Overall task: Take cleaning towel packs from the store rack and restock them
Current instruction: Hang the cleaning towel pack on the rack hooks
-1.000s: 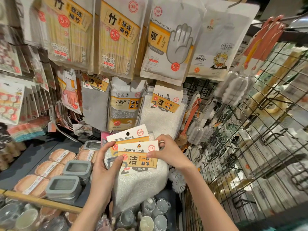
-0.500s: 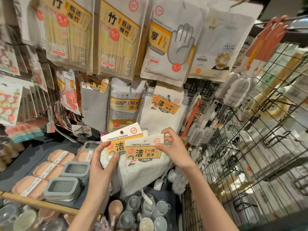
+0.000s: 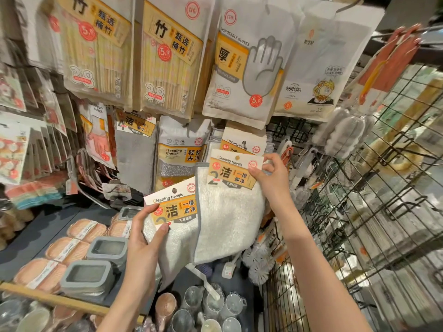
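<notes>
Two white fluffy cleaning towel packs with yellow header cards are in my hands. My right hand (image 3: pixel 272 174) pinches the card of the upper towel pack (image 3: pixel 230 212), held up close to the rack's hook, just below the hanging towel pack (image 3: pixel 242 142) still on the rack. My left hand (image 3: pixel 143 238) grips the lower towel pack (image 3: pixel 175 212) by its card, lower and to the left, partly tucked behind the upper one.
Chopstick packs (image 3: pixel 167 56) and disposable glove packs (image 3: pixel 244 68) hang above. A cleaning sponge pack (image 3: pixel 179 154) hangs left of the towels. Grey and orange containers (image 3: pixel 91 255) lie on the shelf below, cups (image 3: pixel 206 307) in front. A black wire rack (image 3: pixel 371 224) stands at right.
My right hand has lifted its towel pack up and right toward the hook. The two packs have separated; the left hand's pack stays lower.
</notes>
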The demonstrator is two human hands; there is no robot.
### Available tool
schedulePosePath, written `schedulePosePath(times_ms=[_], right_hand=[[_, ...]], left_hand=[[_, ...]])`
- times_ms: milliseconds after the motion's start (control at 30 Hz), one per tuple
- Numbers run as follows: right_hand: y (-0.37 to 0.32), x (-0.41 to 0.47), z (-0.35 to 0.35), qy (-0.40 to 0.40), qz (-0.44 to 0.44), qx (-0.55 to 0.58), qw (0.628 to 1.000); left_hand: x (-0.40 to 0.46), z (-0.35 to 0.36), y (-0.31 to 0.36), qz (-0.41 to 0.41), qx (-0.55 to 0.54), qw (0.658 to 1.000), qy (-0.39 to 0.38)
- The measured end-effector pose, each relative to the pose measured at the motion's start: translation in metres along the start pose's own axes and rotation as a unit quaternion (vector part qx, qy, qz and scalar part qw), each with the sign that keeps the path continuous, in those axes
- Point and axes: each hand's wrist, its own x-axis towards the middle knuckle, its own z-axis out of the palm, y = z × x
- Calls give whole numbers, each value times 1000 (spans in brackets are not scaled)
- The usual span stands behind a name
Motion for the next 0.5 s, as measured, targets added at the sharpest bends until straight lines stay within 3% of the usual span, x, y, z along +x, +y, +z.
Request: schedulePosePath(times_ms=[500], right_hand=[[9, 44, 8, 102, 31, -44, 993]], left_hand=[[8, -4, 3, 10, 48, 999, -6]])
